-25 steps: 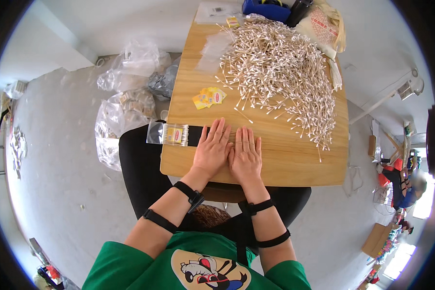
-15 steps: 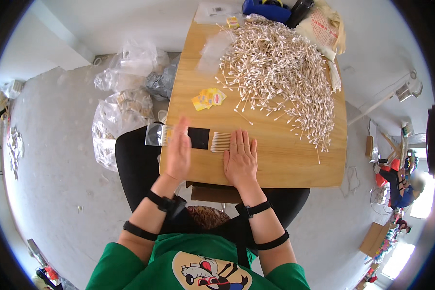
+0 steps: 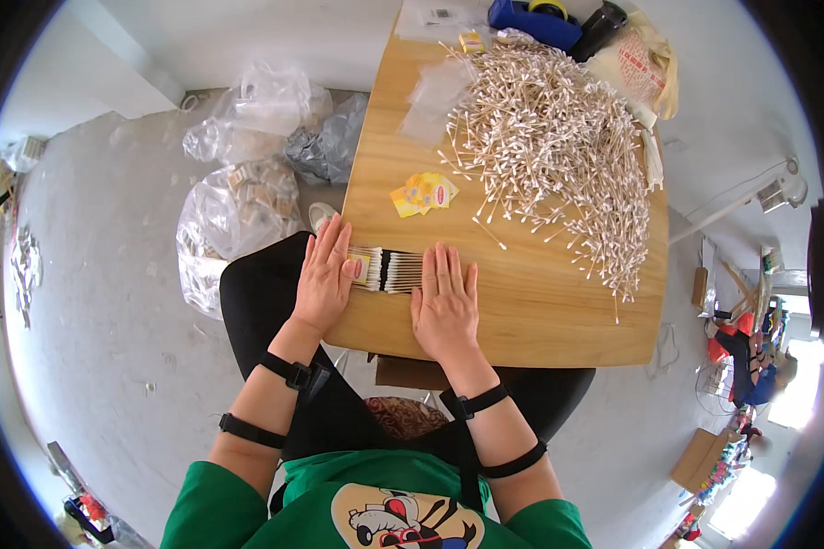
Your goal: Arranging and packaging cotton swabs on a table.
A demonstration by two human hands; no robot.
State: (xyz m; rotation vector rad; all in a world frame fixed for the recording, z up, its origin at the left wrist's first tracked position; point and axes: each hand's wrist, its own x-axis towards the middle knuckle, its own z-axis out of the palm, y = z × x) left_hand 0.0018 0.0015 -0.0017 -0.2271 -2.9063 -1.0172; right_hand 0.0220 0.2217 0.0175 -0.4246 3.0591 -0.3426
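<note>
— Two hands lie on the wooden table (image 3: 558, 311), yes? What does each one do?

— Yes, both are flat, with the palm down and the fingers stretched. The left hand (image 3: 323, 274) rests at the left edge of the table, and its thumb touches the left end of a small packet of cotton swabs (image 3: 389, 271). The right hand (image 3: 445, 305) lies just right of the packet, and its fingertips (image 3: 435, 261) cover the right end. No hand is closed around anything; they only press or rest.

— Where exactly is this packet?

— It lies between the two hands, near the front edge of the table, close to the person. The swabs in it are side by side in a neat row, and a dark band crosses the middle.

— And the other things on the table?

— A big loose pile of cotton swabs (image 3: 558, 137) fills the far right part, well apart from the hands. Some small yellow paper labels (image 3: 423, 194) lie between the pile and the packet, a little to the left. A clear plastic bag (image 3: 435, 91) lies at the far left side of the pile.

— On the floor?

— Several transparent plastic sacks (image 3: 247, 192) stand to the left of the table, near the left hand but lower down.
</note>
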